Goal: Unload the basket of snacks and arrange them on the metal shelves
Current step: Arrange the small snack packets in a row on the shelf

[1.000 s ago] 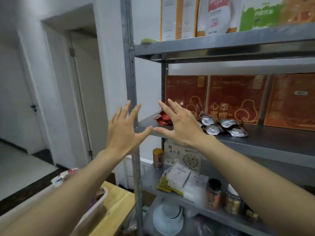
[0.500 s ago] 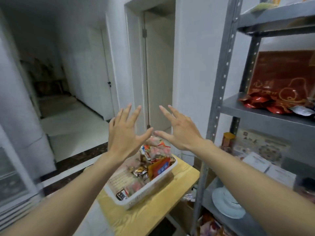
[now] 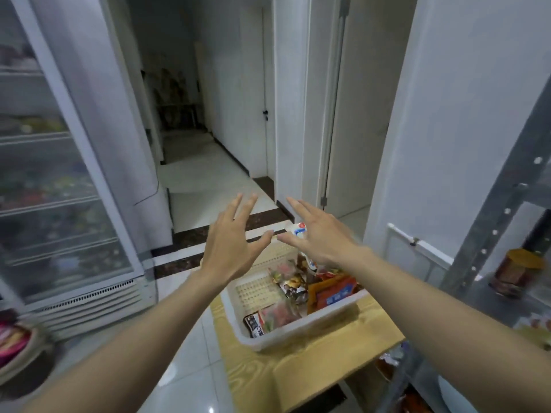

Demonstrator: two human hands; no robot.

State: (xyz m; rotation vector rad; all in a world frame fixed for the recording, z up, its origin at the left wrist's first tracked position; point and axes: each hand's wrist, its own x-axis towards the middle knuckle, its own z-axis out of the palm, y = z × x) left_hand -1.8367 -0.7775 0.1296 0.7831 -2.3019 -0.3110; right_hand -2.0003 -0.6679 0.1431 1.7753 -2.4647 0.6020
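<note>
A white plastic basket stands on a small wooden table below my hands. Several snack packets fill its right half, among them an orange one with a blue label. My left hand hovers above the basket's far left side, fingers spread and holding nothing. My right hand is spread above the far right side, also holding nothing. The thumbs almost meet. At the right edge runs the metal shelf post; a jar stands on a shelf behind it.
A glass-door fridge stands at the left. A hallway with white doors opens straight ahead. A pink packet in a bowl lies at the lower left. White floor tiles surround the table.
The view has swung left and down from the shelves to the basket. Both hands stayed spread and now hover over the basket instead of in front of the shelf.
</note>
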